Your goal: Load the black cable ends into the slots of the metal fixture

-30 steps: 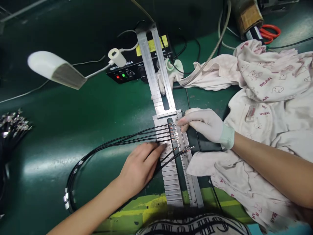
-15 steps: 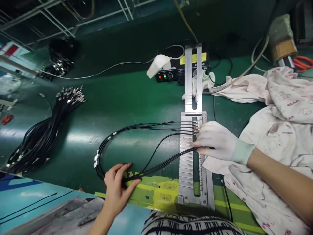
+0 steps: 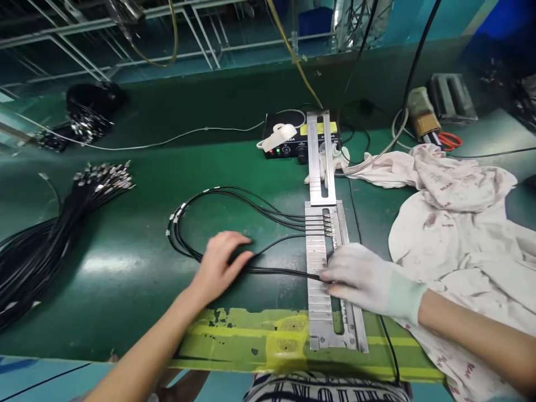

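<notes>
A long slotted metal jig (image 3: pixel 320 304) lies on the green bench. Several thin black cables (image 3: pixel 234 196) loop to its left, and some of their tips (image 3: pixel 327 223) sit in the jig's upper slots. My bare left hand (image 3: pixel 221 259) rests palm down on the cables left of the jig, fingers slightly curled. My right hand (image 3: pixel 362 279), in a white glove, lies on the lower middle of the jig and pinches the ends of a few cables there.
A thick bundle of black cables (image 3: pixel 50 240) lies at the far left. A black control box (image 3: pixel 293 142) with lit indicators stands behind the jig. Pink printed cloth (image 3: pixel 456 223) covers the right side. Red-handled scissors (image 3: pixel 450 139) lie at the back right.
The camera tilted up. My left hand moved up from the bench's front edge onto the cables. My gloved right hand slid down the jig toward me, with cable ends.
</notes>
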`<state>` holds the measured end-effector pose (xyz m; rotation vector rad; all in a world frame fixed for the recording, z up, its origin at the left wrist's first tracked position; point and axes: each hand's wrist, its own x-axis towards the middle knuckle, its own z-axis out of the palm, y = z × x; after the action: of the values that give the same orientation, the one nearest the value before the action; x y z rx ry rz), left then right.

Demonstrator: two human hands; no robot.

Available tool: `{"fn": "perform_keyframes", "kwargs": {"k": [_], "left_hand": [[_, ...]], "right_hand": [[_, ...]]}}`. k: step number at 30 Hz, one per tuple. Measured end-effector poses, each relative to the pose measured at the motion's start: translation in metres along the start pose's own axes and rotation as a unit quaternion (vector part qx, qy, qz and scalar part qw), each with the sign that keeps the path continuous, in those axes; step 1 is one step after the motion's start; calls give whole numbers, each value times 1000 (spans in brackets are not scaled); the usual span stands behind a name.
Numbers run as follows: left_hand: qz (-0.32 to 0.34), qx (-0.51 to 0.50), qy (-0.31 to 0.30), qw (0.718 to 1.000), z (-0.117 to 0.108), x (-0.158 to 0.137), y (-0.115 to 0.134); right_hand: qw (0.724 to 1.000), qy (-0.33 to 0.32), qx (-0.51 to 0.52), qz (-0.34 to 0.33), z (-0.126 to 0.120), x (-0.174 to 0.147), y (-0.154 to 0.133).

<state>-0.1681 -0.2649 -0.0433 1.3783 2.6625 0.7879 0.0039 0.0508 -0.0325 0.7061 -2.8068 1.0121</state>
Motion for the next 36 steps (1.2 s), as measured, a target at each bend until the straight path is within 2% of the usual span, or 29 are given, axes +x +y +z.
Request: {"fn": "perform_keyframes", "kwargs": {"k": [3, 5, 9, 13, 15, 19, 21, 25, 29, 36], "left_hand": [[88, -71, -86, 990, 29, 14, 53], [111, -103, -116, 982, 44, 22, 75], [106, -141, -149, 973, 50, 30, 86], [89, -176, -199, 960, 38, 35, 86], [78, -195, -187, 960, 35, 39, 87], [72, -145, -64, 985, 42, 52, 87], [75, -116, -35, 990, 49, 59, 86], [89, -76, -19, 993, 60, 70, 84], [111, -48, -28, 992, 66, 75, 84], [133, -9, -31, 991, 71, 74, 86]], "right_hand": [[996, 53, -1, 77, -17, 1, 21], [986, 98, -32, 128, -24, 4, 39], [963, 182, 18, 195, -21, 6, 65], [959, 205, 37, 194, -15, 7, 71], [961, 214, 37, 173, -15, 6, 69], [970, 199, 23, 141, -13, -6, 60], [973, 190, 24, 131, -10, -15, 54], [970, 199, 34, 137, -7, -24, 49], [963, 212, 50, 157, -8, -21, 52], [962, 212, 75, 155, -8, -20, 55]]}}
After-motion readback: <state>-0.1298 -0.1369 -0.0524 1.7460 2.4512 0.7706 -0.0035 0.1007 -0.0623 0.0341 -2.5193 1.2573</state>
